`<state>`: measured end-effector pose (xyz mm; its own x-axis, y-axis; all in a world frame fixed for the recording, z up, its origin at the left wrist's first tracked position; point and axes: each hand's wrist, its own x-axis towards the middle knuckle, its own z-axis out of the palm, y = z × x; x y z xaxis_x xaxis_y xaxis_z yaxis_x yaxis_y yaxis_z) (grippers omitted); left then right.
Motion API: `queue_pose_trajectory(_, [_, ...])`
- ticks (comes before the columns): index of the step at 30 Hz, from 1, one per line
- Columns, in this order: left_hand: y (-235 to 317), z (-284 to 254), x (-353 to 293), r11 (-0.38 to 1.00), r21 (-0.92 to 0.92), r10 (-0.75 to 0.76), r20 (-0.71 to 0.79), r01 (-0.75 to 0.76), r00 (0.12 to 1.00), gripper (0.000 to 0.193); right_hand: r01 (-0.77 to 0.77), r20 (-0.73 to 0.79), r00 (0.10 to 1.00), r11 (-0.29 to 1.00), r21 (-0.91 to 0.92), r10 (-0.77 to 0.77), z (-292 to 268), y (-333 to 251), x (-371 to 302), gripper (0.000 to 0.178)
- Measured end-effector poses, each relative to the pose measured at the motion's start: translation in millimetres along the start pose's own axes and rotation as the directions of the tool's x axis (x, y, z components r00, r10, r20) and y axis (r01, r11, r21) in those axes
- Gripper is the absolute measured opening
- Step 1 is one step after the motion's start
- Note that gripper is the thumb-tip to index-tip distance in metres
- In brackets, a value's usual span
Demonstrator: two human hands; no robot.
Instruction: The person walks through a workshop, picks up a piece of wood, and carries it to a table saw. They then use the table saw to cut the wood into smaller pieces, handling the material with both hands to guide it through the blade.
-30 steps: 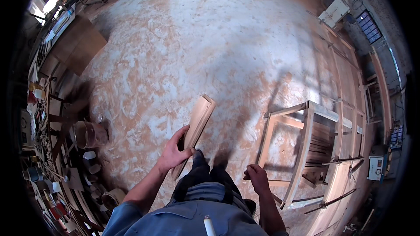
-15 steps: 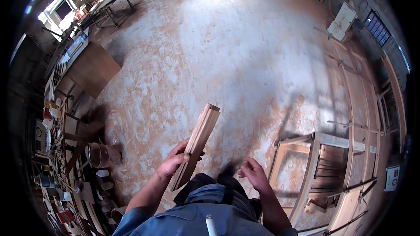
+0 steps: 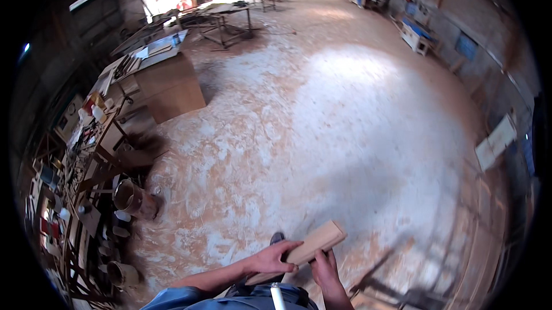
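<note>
A short stack of pale wooden boards lies slanted in front of my body, its far end pointing up and to the right. My left hand is closed around the boards near their middle, with the thumb on the near side. Close to the far end, my right hand has its fingers against the boards' lower edge and seems to grip them there. Part of the near end is hidden behind my left hand and forearm.
At left stands a cluttered workbench, with a bucket and a smaller pot on the floor beside it. Beyond is a table with a wooden panel side. Wooden frames lie at right. A white stick juts up at the lower edge.
The boards have swung right and tilted flatter. My right hand, apart from them before, has come onto them. The view has turned to the right and up, showing more of the far room.
</note>
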<state>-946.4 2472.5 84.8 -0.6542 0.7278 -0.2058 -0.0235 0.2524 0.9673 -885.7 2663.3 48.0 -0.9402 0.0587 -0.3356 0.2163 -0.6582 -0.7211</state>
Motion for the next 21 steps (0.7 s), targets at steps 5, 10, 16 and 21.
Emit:
queue_pose_trajectory(5, [1,-66,66,0.994,0.101,0.055,-0.034,-0.051,0.998,0.084,0.003,0.017,1.0,0.997,0.072,-0.004,21,-31,94,0.058])
queue_pose_trajectory(10, [25,-136,132,0.989,0.117,0.09,-0.033,-0.086,0.995,0.083,0.045,0.071,0.996,0.996,0.076,-0.05,42,-67,182,0.065])
queue_pose_trajectory(16, [40,-200,219,0.986,0.144,0.093,-0.056,-0.085,0.994,0.083,0.099,0.11,0.989,0.995,0.019,-0.101,50,-106,289,0.073])
queue_pose_trajectory(21, [45,-251,324,0.964,0.246,0.133,-0.112,-0.102,0.985,0.085,0.056,0.131,0.99,0.998,0.029,-0.06,40,-149,402,0.077])
